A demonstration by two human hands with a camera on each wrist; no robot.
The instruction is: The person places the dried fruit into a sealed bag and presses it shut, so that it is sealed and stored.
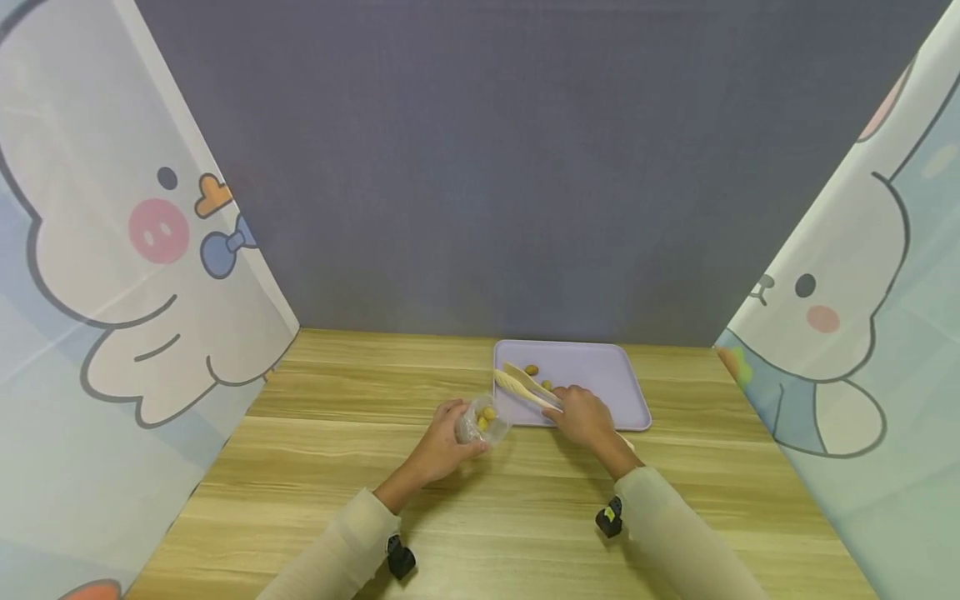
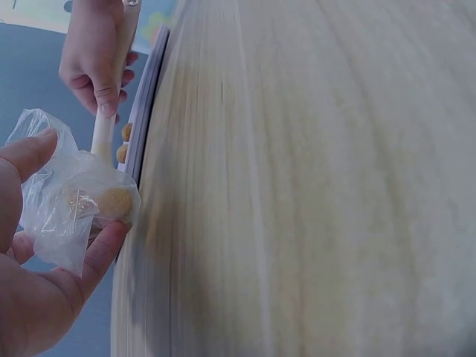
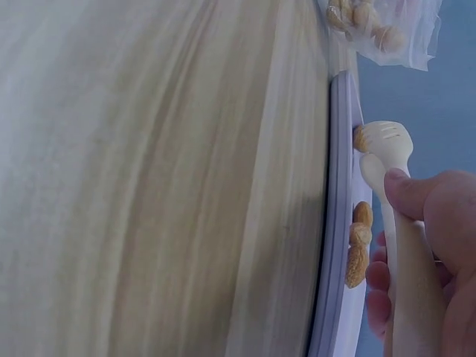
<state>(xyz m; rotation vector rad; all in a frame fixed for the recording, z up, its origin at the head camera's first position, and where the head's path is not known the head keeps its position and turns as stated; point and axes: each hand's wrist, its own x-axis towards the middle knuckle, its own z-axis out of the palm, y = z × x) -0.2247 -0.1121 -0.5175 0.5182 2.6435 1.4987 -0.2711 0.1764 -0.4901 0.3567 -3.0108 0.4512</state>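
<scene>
My left hand (image 1: 441,444) holds a clear plastic bag (image 2: 56,204), its mouth loose and crumpled, with several tan peanuts (image 2: 115,202) inside. My right hand (image 1: 587,416) grips cream-coloured tongs (image 1: 517,388) over a pale purple tray (image 1: 603,379). In the right wrist view one tong end is slotted, the other rounded, and a peanut (image 3: 361,139) shows right beside these tips. More peanuts (image 3: 357,256) lie on the tray closer to the right hand's fingers. The bag is beside the tray's near left corner.
Both hands work above a wood-grain table (image 1: 360,375). A dark grey panel (image 1: 480,167) stands behind it, and cartoon-printed sheets (image 1: 150,250) rise at either side. Each sleeve carries a small black camera (image 1: 609,517) near the wrist.
</scene>
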